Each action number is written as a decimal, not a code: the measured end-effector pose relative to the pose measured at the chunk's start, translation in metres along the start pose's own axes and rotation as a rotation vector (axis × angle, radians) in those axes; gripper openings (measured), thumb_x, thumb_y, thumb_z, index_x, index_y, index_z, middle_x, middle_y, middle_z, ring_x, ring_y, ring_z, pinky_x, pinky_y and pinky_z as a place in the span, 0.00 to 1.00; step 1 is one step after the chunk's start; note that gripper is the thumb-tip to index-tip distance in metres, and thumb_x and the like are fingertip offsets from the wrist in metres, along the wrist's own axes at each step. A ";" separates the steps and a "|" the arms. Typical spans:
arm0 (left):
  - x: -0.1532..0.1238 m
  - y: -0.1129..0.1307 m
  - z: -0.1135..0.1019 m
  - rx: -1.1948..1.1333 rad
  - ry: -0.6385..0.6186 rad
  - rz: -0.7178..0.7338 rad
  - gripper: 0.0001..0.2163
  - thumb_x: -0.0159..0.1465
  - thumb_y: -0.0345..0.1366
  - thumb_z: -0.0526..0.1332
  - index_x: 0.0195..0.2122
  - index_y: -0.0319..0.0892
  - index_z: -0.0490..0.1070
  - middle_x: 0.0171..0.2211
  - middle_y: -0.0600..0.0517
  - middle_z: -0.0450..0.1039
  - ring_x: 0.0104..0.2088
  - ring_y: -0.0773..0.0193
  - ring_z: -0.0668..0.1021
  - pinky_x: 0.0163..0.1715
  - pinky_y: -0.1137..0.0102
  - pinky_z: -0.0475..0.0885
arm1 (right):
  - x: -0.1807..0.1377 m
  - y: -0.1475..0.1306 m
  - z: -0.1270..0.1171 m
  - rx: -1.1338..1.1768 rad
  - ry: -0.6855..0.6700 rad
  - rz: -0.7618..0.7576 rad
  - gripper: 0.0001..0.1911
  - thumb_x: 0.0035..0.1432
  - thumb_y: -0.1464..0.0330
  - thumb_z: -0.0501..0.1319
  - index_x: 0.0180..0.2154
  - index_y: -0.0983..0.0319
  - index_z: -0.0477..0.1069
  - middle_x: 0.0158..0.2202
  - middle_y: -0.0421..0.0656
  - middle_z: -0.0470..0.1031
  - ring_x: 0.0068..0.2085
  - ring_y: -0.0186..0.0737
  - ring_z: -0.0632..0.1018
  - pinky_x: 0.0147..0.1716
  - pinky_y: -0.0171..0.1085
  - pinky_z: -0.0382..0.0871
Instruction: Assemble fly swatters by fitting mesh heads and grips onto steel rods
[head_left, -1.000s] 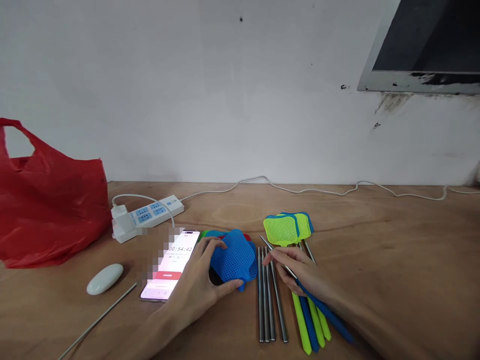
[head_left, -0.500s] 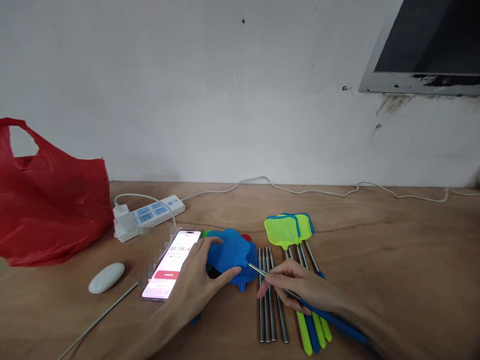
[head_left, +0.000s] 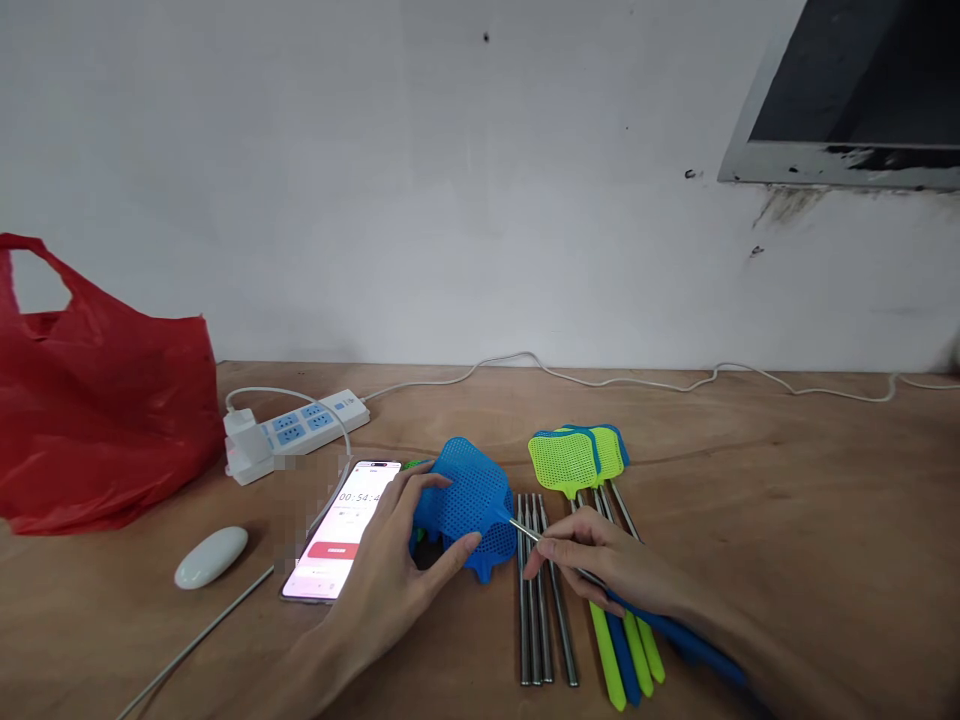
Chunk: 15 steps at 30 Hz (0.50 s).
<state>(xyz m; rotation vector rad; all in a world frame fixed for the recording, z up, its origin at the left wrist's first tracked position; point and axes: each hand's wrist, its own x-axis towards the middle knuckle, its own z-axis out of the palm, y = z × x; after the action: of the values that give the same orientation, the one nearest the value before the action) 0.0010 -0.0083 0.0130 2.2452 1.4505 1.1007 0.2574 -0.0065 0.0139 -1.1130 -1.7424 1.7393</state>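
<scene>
My right hand (head_left: 589, 555) is closed around the metal rod of a blue fly swatter (head_left: 472, 485), whose mesh head points up and left and whose blue handle runs back under my forearm. Beside that head, my left hand (head_left: 409, 535) has its thumb and fingers apart, with fingertips close to its left edge; I cannot tell whether they touch it. Beneath lie loose swatter heads, including another blue head (head_left: 491, 555), partly hidden. Several bare metal rods (head_left: 534, 620) rest just right of them. Finished-looking swatters with lime heads (head_left: 562, 462) and blue ones lie under my right hand.
Left of my left hand lies a lit phone (head_left: 341, 540) showing a timer. Behind it sits a white power strip (head_left: 319, 425) with a plugged-in charger and cables. A white oval object (head_left: 212, 557) and a red plastic bag (head_left: 112, 410) are farther left. A wall closes off the back.
The held swatter's head has tilted more upright and shifted slightly right. My left thumb and fingers have loosened from around it, while my right hand keeps hold of the rod.
</scene>
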 end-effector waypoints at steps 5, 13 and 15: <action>-0.001 0.001 0.001 -0.012 -0.016 -0.014 0.14 0.66 0.43 0.60 0.50 0.48 0.64 0.55 0.46 0.67 0.57 0.47 0.70 0.53 0.52 0.69 | 0.000 0.002 0.000 0.011 -0.022 -0.009 0.26 0.64 0.52 0.55 0.38 0.67 0.79 0.10 0.31 0.60 0.09 0.26 0.55 0.11 0.29 0.46; -0.006 0.003 0.001 -0.035 -0.020 -0.009 0.13 0.65 0.40 0.60 0.50 0.49 0.65 0.56 0.45 0.67 0.59 0.46 0.69 0.54 0.50 0.68 | 0.001 0.005 0.003 0.001 -0.009 -0.026 0.27 0.63 0.49 0.55 0.37 0.67 0.78 0.10 0.30 0.59 0.09 0.26 0.55 0.12 0.30 0.47; -0.005 0.003 0.000 -0.050 -0.031 -0.016 0.12 0.65 0.40 0.60 0.50 0.49 0.65 0.56 0.45 0.68 0.60 0.47 0.69 0.55 0.50 0.68 | 0.001 0.005 0.004 -0.006 -0.003 -0.031 0.27 0.63 0.49 0.55 0.37 0.67 0.78 0.10 0.30 0.59 0.09 0.26 0.55 0.12 0.30 0.47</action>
<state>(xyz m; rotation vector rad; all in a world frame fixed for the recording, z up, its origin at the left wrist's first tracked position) 0.0021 -0.0143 0.0119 2.2035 1.4108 1.0804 0.2549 -0.0086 0.0085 -1.0807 -1.7587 1.7191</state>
